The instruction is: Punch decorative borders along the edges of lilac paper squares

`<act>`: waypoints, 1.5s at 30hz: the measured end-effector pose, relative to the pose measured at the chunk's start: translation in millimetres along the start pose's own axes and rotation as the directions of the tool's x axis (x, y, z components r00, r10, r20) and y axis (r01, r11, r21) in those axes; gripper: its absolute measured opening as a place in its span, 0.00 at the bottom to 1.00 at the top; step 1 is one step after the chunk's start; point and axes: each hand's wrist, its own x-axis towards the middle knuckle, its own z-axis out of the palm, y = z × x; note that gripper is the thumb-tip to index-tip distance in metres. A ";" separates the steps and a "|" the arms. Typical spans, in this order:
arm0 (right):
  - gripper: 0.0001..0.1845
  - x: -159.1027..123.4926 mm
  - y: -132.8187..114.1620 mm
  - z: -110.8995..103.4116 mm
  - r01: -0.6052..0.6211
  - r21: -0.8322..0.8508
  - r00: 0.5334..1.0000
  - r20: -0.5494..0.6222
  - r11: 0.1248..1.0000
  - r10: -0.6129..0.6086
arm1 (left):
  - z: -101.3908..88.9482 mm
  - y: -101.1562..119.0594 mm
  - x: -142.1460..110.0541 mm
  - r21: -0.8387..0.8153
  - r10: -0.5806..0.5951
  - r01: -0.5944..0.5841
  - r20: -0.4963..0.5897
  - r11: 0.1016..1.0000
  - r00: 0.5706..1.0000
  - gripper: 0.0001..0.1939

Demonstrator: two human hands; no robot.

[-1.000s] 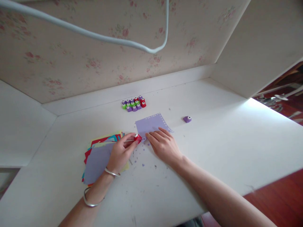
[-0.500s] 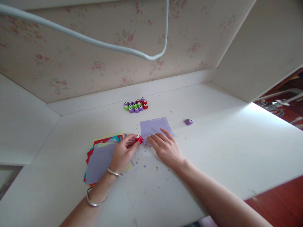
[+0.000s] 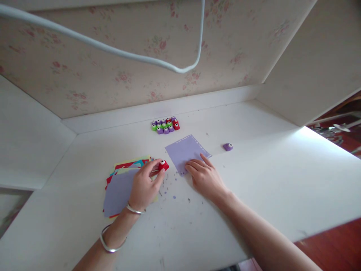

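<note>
Pinched between the thumb and fingers of my left hand (image 3: 146, 182) is a small red craft punch (image 3: 163, 165) with a white button on top. The punch is apart from the purple sheet of paper (image 3: 183, 148), just left of it. That sheet lies turned on the table, with rows of small punched holes along its far and right edges and some holes at its near corner. My right hand (image 3: 204, 173) is closed over the sheet's near right edge, fingers bent on it; the thumb is hidden. Small purple cut-outs (image 3: 174, 197) lie between my hands.
A stack of coloured paper (image 3: 120, 192) lies partly under my left hand. Several purple, green and red punches (image 3: 165, 126) stand grouped near the wall. One purple punch (image 3: 228, 146) sits apart at the right. A white cable (image 3: 113, 47) hangs in front of the wallpaper.
The purple sheet has come away from the red punch and turned, its near corner swinging right with my right hand. My left hand still holds the punch. The view has shifted slightly.
</note>
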 end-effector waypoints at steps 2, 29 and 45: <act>0.28 -3.2 4.2 -1.0 -0.020 0.029 1.000 0.015 0.999 0.019 | -2.9 3.3 -3.3 0.002 0.032 -0.032 0.005 0.999 0.999 0.15; 0.14 -21.8 -26.0 -31.6 -0.283 0.775 0.955 0.170 0.565 0.245 | 14.5 22.4 -37.5 -0.275 0.241 -0.183 0.192 0.944 0.951 0.16; 0.16 -51.4 97.7 -77.5 -0.522 0.172 0.839 -0.074 0.835 0.540 | 17.1 7.0 -30.1 0.019 0.337 -0.349 0.216 0.937 0.916 0.10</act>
